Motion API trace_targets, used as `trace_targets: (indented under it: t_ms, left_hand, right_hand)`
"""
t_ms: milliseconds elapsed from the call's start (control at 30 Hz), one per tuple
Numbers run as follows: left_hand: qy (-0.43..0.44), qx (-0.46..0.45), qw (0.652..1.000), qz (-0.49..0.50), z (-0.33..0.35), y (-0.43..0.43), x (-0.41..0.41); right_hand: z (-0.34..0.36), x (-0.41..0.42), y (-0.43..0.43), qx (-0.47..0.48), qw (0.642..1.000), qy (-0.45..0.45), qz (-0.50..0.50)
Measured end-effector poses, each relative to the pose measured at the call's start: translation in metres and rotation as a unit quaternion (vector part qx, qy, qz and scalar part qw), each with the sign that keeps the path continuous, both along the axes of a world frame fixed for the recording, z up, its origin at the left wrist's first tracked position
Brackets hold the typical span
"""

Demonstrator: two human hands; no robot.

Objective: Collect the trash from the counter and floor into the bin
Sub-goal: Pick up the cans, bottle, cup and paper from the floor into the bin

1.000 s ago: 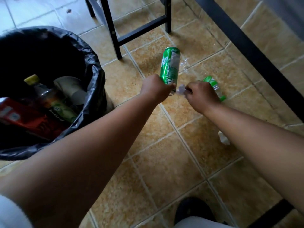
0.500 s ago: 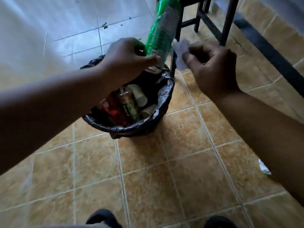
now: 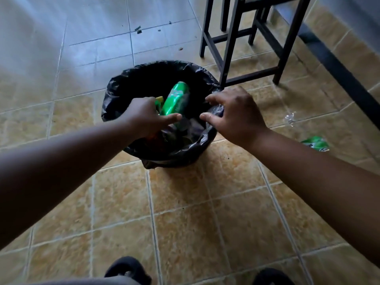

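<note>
Leaning upright inside the bin (image 3: 123, 87), a green can (image 3: 174, 98) stood among the other trash, its top tipped toward the far rim and its lower end hidden behind the left hand (image 3: 144, 116). That hand hovered over the near-left part of the opening with its fingers loosely spread and the thumb stretched right across the can's base; whether it touched the can could not be told, and it gripped nothing clearly. A yellow cap (image 3: 159, 99) showed just left of the can, beside the knuckles. The right hand (image 3: 234, 114) was open, palm down, fingers splayed over the right rim of the bin, resting on or just above the black liner (image 3: 174, 157), with nothing visibly held. The bin sat on a tiled floor (image 3: 185, 223). To its right, well apart, a crushed green wrapper or can (image 3: 315, 143) lay on the tiles, and farther off a scrap of clear plastic (image 3: 290, 118). Beyond the bin, on the far right, stood the dark legs of a stool (image 3: 228, 46). Two dark shoes (image 3: 127, 269) showed at the near edge.
</note>
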State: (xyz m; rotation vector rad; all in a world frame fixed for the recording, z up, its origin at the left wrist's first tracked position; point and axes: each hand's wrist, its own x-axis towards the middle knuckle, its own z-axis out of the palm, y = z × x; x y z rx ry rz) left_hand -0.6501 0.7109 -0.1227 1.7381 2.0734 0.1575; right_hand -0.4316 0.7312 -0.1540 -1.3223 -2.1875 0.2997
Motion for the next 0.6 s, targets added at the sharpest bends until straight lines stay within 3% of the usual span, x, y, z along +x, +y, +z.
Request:
trace_targets:
  t_ms: [100,233,467,600]
  left_hand:
    - [0.037,0.033,0.998,-0.030,0.005,0.007,0.005]
    - [-0.025,0.087,0.995,-0.052,0.022,0.016,0.038]
    - [-0.052,0.170,0.960,-0.219,0.010,0.032,0.161]
    - [-0.077,0.121,0.948,-0.283,-0.028,0.040,0.234]
  right_hand:
    - [0.006,0.031,0.005,0.006,0.999,0.027,-0.041]
    - [0.001,0.100,0.011,-0.051,0.987,0.046,-0.143]
    - [-0.048,0.240,-0.005,-0.205,0.921,0.056,-0.326]
    - [-0.084,0.292,-0.039,-0.256,0.884,0.012,-0.390]
